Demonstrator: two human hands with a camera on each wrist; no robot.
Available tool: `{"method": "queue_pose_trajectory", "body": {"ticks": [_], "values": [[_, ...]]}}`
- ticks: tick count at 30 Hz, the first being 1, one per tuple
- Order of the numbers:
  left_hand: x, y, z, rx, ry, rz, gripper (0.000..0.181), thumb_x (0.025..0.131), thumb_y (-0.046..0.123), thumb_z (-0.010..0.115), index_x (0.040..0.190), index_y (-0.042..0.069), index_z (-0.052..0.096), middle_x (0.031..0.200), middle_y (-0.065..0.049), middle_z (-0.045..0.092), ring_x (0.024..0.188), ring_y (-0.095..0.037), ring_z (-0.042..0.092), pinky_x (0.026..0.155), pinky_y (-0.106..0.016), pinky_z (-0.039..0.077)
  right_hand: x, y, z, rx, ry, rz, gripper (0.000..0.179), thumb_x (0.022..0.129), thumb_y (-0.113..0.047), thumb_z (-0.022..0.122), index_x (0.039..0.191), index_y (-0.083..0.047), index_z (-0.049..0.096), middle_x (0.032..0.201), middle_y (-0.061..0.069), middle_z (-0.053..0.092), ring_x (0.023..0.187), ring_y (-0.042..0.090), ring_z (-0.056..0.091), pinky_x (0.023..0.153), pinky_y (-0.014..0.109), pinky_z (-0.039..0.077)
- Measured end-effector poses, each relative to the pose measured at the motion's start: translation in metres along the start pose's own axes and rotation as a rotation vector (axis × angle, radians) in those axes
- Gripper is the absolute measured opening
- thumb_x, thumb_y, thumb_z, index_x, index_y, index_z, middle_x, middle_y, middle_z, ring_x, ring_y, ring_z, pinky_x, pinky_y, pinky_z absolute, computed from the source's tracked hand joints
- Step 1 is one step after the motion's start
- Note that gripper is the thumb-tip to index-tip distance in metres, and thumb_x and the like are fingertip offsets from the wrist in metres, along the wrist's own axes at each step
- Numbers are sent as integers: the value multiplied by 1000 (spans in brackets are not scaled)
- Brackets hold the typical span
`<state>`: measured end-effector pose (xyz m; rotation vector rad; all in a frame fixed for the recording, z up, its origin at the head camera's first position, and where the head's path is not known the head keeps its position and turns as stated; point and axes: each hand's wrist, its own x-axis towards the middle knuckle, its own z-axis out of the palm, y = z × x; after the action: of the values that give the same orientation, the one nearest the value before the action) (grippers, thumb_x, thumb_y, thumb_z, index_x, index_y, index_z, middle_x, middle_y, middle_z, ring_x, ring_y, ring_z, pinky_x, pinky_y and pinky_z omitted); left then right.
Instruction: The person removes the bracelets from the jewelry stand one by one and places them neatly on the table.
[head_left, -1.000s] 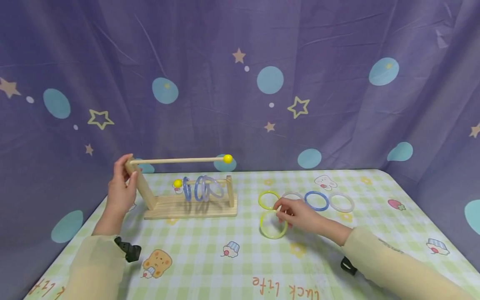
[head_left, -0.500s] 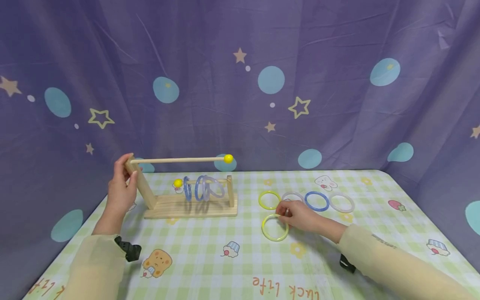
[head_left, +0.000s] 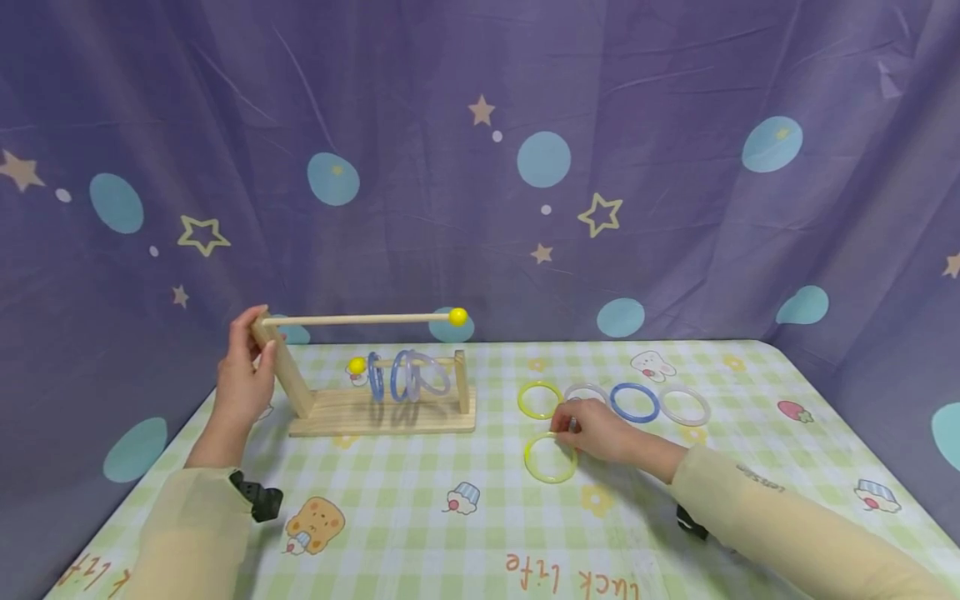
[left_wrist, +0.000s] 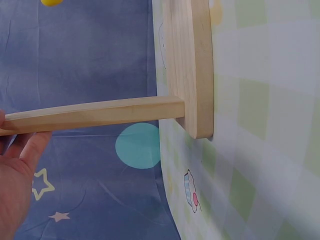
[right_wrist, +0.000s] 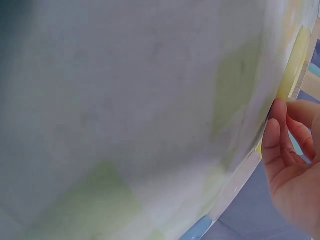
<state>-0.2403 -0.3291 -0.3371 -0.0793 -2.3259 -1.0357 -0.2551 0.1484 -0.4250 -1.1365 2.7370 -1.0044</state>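
My left hand grips the top of the tall post of a wooden ring stand; the left wrist view shows my fingers against that post. From the post an upper rod reaches right to a yellow ball. A lower rod from the short post carries several blue and lavender rings. At the right, my right hand pinches the far right edge of a yellow ring, which lies about flat on the cloth. Fingertips meet at the ring in the right wrist view.
Behind my right hand lie another yellow ring, a clear ring partly hidden by the hand, a blue ring and a second clear ring. A checked cloth covers the table; a purple curtain hangs behind.
The yellow ring at my right hand has come down and slightly toward me, from tilted to about flat. My left hand keeps its grip on the post.
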Motion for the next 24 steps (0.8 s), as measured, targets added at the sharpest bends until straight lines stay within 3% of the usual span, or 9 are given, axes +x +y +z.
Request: {"method": "queue_pose_trajectory", "body": {"ticks": [4,15,24], "values": [[0,0,-1,0,5,6,51,103,2,42,149,16,26,128,-34,52,123,-51,46,97,-62,39,4,4,-2,6,10,2,11,83,3,71,81,-6,64,72,-4,59,53,2,51,56,21,49],[-2,-2,-1,1,-2,10,51,103,1,41,149,15,25,130,-35,50,122,-51,46,94,-63,41,11,10,-3,-61,36,12,11,81,-1,75,81,-7,66,74,-7,57,68,8,53,64,22,48],[-1,-1,-1,-1,-8,17,51,103,2,40,150,16,25,129,-35,50,122,-51,45,94,-63,41,14,11,-3,-33,20,36,10,83,-2,73,81,-7,64,72,-6,57,57,3,51,61,22,48]]}}
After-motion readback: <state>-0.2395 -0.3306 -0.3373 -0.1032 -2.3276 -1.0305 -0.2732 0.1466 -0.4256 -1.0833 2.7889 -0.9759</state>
